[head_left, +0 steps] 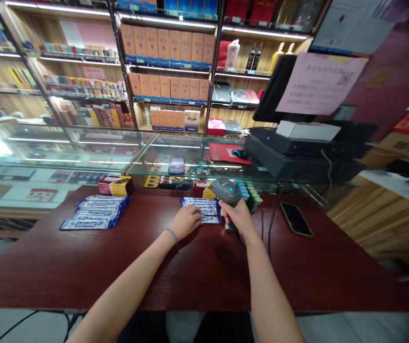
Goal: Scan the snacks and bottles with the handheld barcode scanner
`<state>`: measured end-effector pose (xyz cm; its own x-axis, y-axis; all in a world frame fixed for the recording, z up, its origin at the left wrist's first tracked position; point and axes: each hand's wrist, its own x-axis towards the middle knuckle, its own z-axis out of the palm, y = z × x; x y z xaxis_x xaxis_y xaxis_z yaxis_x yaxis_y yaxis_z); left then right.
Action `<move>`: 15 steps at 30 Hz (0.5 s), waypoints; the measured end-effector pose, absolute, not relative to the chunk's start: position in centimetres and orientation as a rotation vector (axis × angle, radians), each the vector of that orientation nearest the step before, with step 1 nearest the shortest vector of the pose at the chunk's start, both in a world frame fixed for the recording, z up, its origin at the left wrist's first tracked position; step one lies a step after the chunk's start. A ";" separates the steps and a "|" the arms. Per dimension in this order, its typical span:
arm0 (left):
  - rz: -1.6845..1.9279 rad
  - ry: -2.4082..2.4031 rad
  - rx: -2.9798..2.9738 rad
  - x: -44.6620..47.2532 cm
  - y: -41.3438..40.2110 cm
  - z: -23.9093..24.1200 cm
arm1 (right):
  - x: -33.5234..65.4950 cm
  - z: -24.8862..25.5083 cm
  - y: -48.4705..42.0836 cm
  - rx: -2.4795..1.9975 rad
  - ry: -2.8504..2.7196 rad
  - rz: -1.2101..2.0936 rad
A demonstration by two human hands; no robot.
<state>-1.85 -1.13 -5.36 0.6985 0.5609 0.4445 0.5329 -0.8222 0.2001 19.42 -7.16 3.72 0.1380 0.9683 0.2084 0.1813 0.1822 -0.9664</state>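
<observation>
In the head view, my right hand (240, 220) is closed around the handle of a dark barcode scanner (227, 190). The scanner's head, lit by a small blue light, tilts over the right end of a small stack of blue-and-white wrapped packets (209, 206). Over the left end of that stack lies my left hand (187, 221), its fingers resting on the wrappers without a clear grip. A larger pile of similar packets (95, 211) sits on the left of the dark red table (176, 281). Behind this pile stand maroon-and-yellow boxes (116, 185).
A phone (296, 219) lies on the table's right side, near the scanner's cable (270, 224). Green and blue rolls (253, 196) stand behind my right hand. Beyond is a glass counter (147, 155) with a mouse (239, 153), a monitor (275, 90) and a black machine (279, 150).
</observation>
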 end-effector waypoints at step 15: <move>1.191 0.978 0.944 -7.6 0.8 -1.5 | 17.3 3.1 -7.2 -1.368 -1.600 0.785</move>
<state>-7.58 0.76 -1.53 0.1020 0.9896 -0.1012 -0.2919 0.1270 0.9480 17.33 -7.18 3.09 -0.0230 0.9775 0.2096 0.4319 0.1988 -0.8797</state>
